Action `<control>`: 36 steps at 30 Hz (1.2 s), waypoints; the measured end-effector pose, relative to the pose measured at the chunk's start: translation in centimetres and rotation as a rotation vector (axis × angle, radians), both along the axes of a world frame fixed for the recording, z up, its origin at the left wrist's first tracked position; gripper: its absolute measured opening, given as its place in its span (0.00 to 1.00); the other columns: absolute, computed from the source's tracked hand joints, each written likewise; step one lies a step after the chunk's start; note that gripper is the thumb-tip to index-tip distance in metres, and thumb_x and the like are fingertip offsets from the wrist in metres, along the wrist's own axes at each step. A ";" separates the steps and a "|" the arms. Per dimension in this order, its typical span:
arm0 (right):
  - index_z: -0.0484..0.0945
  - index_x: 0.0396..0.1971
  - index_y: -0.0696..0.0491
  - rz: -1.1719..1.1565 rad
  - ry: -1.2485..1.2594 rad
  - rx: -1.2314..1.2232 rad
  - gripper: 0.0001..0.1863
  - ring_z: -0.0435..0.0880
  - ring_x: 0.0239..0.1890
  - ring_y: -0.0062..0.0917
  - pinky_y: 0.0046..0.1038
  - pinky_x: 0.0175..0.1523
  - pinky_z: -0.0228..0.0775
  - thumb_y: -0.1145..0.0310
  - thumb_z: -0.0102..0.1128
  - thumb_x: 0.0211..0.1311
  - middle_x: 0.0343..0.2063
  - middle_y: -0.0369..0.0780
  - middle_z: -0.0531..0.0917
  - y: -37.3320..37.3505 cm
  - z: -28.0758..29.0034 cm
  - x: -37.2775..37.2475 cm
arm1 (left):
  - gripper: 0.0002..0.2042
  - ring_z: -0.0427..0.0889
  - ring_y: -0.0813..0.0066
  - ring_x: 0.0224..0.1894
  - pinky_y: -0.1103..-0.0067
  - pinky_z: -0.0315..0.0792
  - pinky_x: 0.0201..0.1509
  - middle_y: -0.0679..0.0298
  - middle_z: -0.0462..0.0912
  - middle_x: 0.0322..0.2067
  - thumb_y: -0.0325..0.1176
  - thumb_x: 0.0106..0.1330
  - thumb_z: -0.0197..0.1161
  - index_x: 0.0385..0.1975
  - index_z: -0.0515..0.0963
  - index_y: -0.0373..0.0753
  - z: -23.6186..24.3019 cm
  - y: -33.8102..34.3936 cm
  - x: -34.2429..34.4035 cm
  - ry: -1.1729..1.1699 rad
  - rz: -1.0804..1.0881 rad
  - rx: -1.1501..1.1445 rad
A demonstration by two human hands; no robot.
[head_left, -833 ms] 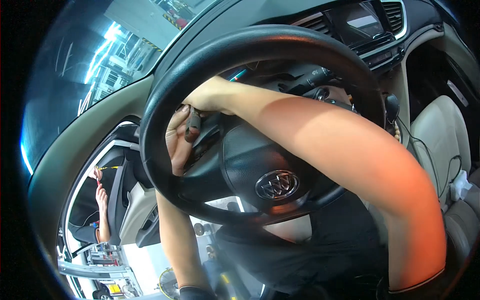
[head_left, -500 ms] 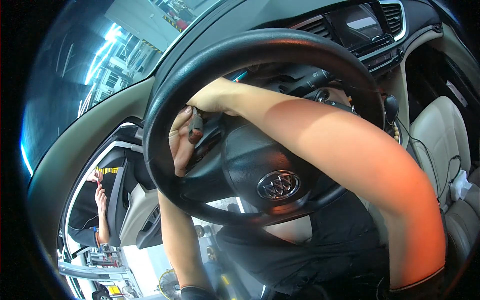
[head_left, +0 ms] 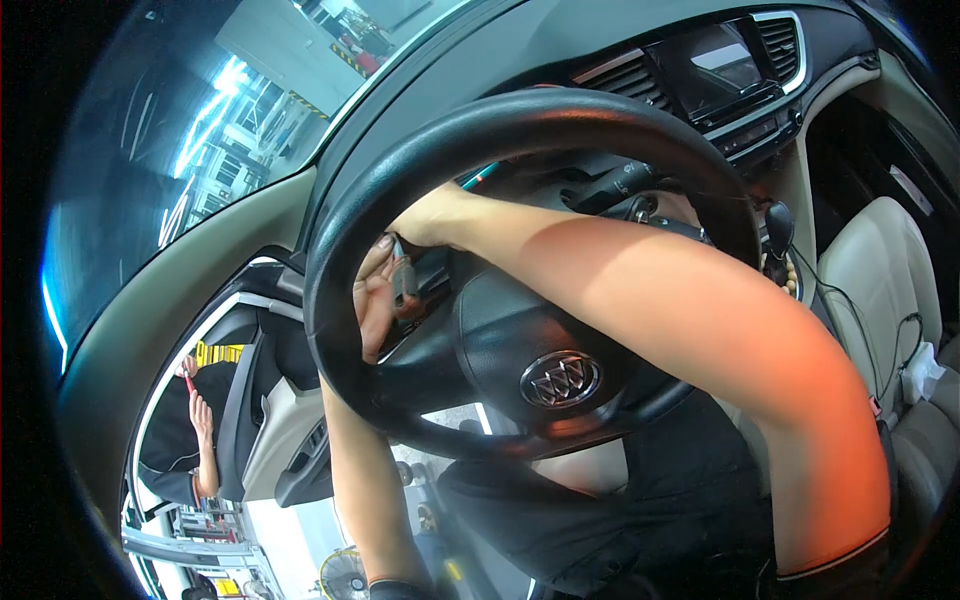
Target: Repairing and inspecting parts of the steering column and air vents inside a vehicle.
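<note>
My left hand (head_left: 374,305) reaches up behind the left side of the steering wheel (head_left: 440,125). Its thumb and fingertips pinch the thin metal end of a small screwdriver-like tool (head_left: 404,284), whose grey and reddish-brown handle hangs down. Just above it, my right hand (head_left: 428,217) is bent inward at the wheel's upper left. My right forearm crosses in front of the wheel hub (head_left: 500,330). The rim and the hand's own back hide the right fingers, so what they touch cannot be seen. A teal strip (head_left: 481,177) shows beyond my right wrist.
A stalk (head_left: 615,188) stands out right of the column. The dashboard screen (head_left: 705,70) and the pale passenger seat (head_left: 880,270) are at the right. Left, by the open door (head_left: 285,425), another person's hand (head_left: 201,415) holds a red thin object. A fan (head_left: 345,575) stands below.
The whole view has shifted slightly, with the wheel and hands sitting a little lower and to the right. The left hand keeps its pinch on the tool, and the right arm's pose is nearly the same.
</note>
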State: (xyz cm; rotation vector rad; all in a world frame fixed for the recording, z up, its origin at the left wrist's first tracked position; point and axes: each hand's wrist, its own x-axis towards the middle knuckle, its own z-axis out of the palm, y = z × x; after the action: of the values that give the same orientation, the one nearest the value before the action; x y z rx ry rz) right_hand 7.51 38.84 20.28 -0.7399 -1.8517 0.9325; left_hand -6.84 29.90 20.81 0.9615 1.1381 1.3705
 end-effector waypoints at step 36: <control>0.81 0.40 0.56 0.218 0.163 -0.584 0.15 0.81 0.34 0.25 0.28 0.40 0.71 0.64 0.62 0.56 0.35 0.42 0.83 -0.1 -0.8 3.8 | 0.12 0.75 0.60 0.52 0.57 0.65 0.59 0.58 0.76 0.50 0.35 0.71 0.48 0.50 0.72 0.42 -1.8 4.0 1.4 -0.639 -0.381 -0.115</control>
State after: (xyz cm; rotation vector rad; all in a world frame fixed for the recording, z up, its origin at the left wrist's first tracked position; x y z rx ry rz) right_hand 11.30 38.75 19.50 -0.7818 -1.5418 1.6620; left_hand -5.39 33.90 18.98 0.5519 0.5102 1.1584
